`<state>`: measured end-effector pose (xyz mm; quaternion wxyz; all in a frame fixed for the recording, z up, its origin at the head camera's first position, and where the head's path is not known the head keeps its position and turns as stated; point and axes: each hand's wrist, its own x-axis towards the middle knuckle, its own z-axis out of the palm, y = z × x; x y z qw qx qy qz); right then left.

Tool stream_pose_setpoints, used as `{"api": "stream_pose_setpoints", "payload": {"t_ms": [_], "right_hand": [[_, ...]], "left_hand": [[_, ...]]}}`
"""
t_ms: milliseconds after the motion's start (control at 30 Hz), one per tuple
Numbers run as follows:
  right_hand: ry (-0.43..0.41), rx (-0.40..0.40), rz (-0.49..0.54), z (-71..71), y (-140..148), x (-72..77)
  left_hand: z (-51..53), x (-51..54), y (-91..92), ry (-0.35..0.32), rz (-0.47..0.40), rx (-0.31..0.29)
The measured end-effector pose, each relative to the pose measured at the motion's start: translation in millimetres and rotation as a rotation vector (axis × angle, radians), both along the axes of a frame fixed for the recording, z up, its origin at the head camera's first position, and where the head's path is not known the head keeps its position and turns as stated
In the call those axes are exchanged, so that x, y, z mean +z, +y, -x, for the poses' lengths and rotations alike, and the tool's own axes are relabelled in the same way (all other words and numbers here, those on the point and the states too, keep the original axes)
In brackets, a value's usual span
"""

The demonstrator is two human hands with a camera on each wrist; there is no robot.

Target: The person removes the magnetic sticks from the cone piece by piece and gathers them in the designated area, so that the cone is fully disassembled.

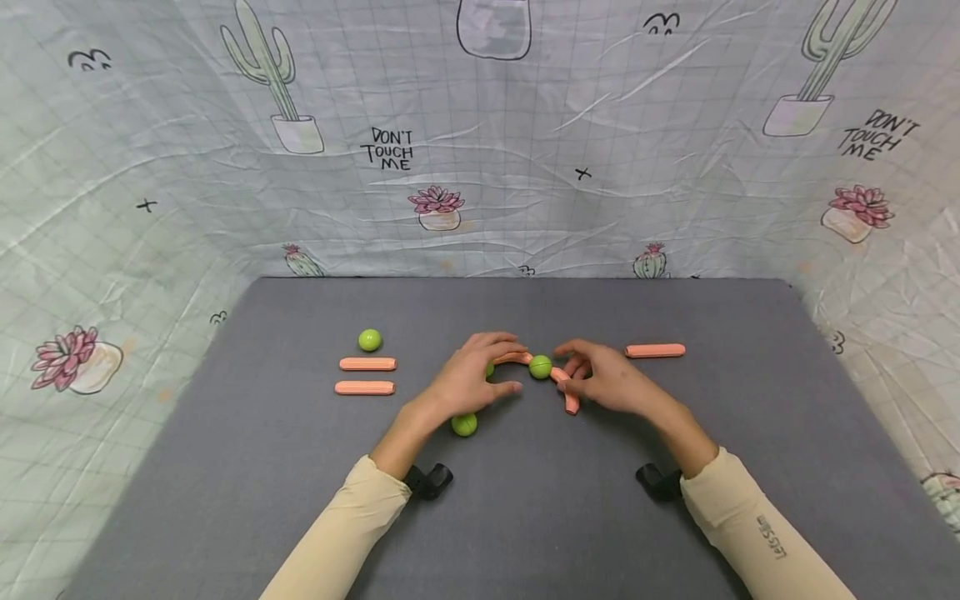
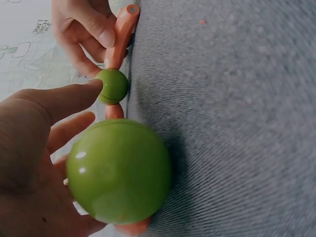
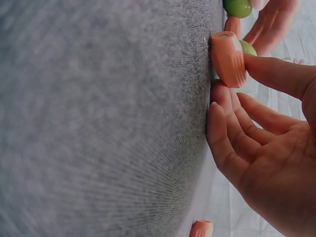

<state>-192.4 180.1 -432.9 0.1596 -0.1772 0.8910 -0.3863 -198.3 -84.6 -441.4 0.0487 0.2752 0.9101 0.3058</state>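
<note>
A curved orange rod (image 1: 570, 402) is between the thumb and fingers of my right hand (image 1: 611, 379), which pinches it near the grey table. Its other end meets a green ball (image 1: 541, 367), joined in turn to another curved orange rod (image 1: 513, 358). My left hand (image 1: 472, 377) arches over that rod with its fingers loosely extended and thumb apart. A larger-looking green ball (image 2: 118, 170) fills the left wrist view close to the left palm; the hand does not visibly grip it. Another green ball (image 1: 464, 425) sits below the left hand, which partly hides the chain.
To the left lie two straight orange rods, the upper rod (image 1: 367, 364) and the lower rod (image 1: 364, 388), with a loose green ball (image 1: 370, 340) behind them. A straight orange rod (image 1: 656, 351) lies right of the right hand. A patterned cloth (image 1: 510, 225) rises behind the grey table (image 1: 540, 525).
</note>
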Motion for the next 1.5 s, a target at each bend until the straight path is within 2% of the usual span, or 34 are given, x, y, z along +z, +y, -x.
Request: {"api": "stream_pose_setpoints", "payload": {"t_ms": [500,667,933,1233,1500], "right_hand": [[0.005,-0.001,0.049,3.4,-9,0.2],[-0.001,0.004,0.073,4.6,-11,-2.5],[-0.001,0.028,0.096,6.1,-12,-4.1],[-0.085,0.013,0.151,4.2,-12,-2.6],[-0.088,0.022,0.174,3.5,-12,-3.7]], "left_hand": [[5.8,0.3,4.6,-0.03,0.016,-0.043],[7.3,-0.9,6.0,-0.048,0.046,-0.028],[11.1,-3.0,8.9,-0.036,0.057,0.008],[15.1,-7.4,11.4,0.004,0.094,0.036],[15.9,-6.8,12.1,0.0,0.094,0.048]]}}
